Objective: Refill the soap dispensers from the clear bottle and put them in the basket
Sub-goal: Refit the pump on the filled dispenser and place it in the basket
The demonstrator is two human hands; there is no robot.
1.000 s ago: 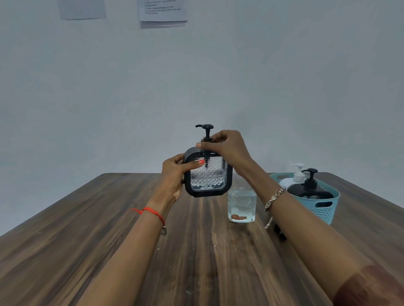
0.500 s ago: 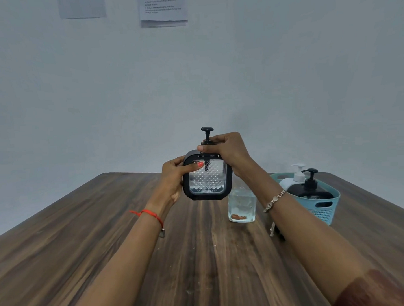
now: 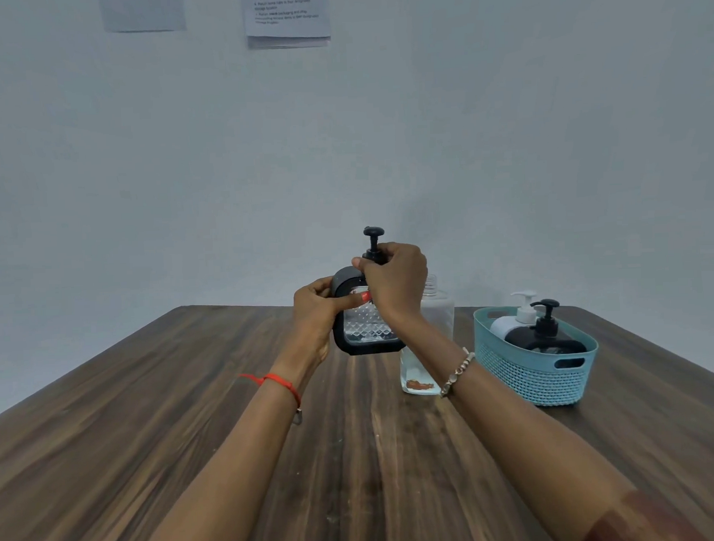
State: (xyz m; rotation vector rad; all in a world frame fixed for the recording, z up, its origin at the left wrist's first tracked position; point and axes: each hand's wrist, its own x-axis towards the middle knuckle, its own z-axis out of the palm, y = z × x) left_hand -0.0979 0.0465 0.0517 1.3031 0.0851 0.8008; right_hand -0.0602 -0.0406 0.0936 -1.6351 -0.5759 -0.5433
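A square black-framed dispenser point(image 3: 363, 330) with a clear patterned face is held above the table. My left hand point(image 3: 318, 312) grips its left side, thumb across the front. My right hand point(image 3: 394, 283) grips the black pump collar point(image 3: 374, 245) at its top, fingers curled round it. Behind my right wrist stands the clear bottle point(image 3: 430, 320), uncapped, partly hidden by my arm. At the right sits a teal basket point(image 3: 529, 377) holding a white dispenser point(image 3: 511, 319) and a black dispenser point(image 3: 548, 338).
The wooden table point(image 3: 191, 438) runs wide to the left and toward me. A plain wall stands behind it, with two paper sheets point(image 3: 287, 13) pinned high up.
The pump head has turned from sideways to end-on under my right hand. The dispenser has tilted a little and dropped slightly. My right hand now covers more of its top.
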